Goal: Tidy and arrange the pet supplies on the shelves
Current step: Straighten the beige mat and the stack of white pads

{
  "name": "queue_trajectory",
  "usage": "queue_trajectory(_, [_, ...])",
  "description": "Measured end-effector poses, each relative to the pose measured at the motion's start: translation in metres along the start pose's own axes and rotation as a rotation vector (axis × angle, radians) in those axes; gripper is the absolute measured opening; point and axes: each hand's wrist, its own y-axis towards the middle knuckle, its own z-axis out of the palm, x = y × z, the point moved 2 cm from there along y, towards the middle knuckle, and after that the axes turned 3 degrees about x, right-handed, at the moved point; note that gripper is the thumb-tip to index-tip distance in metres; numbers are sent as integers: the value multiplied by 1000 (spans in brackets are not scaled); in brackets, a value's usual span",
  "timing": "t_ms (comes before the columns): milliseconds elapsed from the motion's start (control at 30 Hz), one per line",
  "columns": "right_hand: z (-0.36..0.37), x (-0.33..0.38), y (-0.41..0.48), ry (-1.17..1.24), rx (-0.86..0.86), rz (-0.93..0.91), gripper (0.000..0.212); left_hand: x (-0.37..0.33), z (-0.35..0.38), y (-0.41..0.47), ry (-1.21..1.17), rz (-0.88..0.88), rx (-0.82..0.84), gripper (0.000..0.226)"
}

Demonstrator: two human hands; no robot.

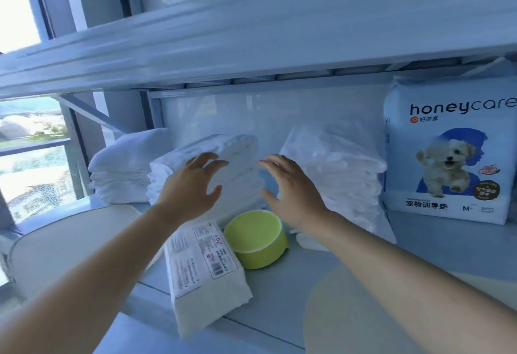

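Note:
Three stacks of folded white pet pads stand on the white shelf [279,292]: a left stack [123,169], a middle stack [237,163] and a right stack [344,169]. My left hand [193,185] hovers over the front of the middle stack with its fingers spread. My right hand [293,188] is open just right of that stack, between it and the right stack. Neither hand holds anything. A wrapped white pack with a label [204,278] lies at the front. Beside it sits an upturned green bowl [257,239].
A tall blue and white honeycare training pad bag [450,155] with a dog picture stands at the right end of the shelf. Another shelf board [251,43] runs close overhead. A round white table [64,244] and a window [30,158] are on the left.

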Motion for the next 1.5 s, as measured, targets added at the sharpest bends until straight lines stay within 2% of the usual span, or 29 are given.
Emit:
queue_trajectory(233, [62, 46, 60, 65, 88, 23, 56, 87, -2, -9, -14, 60, 45, 57])
queue_trajectory(433, [99, 46, 91, 88, 165, 158, 74, 130, 12, -8, -57, 102, 145, 84])
queue_trajectory(567, [115, 38, 98, 111, 192, 190, 79, 135, 31, -5, -109, 113, 140, 82])
queue_trajectory(700, [122, 24, 104, 151, 210, 210, 75, 132, 45, 4, -85, 114, 81, 75])
queue_trajectory(967, [127, -5, 110, 205, 261, 238, 67, 120, 66, 26, 14, 132, 59, 73])
queue_trajectory(1233, [133, -9, 110, 243, 268, 239, 64, 120, 73, 29, 16, 141, 28, 74])
queue_trajectory(1300, [127, -7, 110, 209, 242, 238, 64, 125, 70, 28, -43, 166, 46, 76])
queue_trajectory(1367, [113, -2, 115, 132, 139, 198, 60, 138, 62, 27, -139, 182, 80, 75])
queue_trajectory(1433, [98, 12, 125, 69, 25, 113, 45, 157, 56, 26, -185, 176, 91, 74])
queue_trajectory(1500, [90, 32, 138, 56, -21, 30, 32, 178, 50, 25, -192, 137, 78, 72])
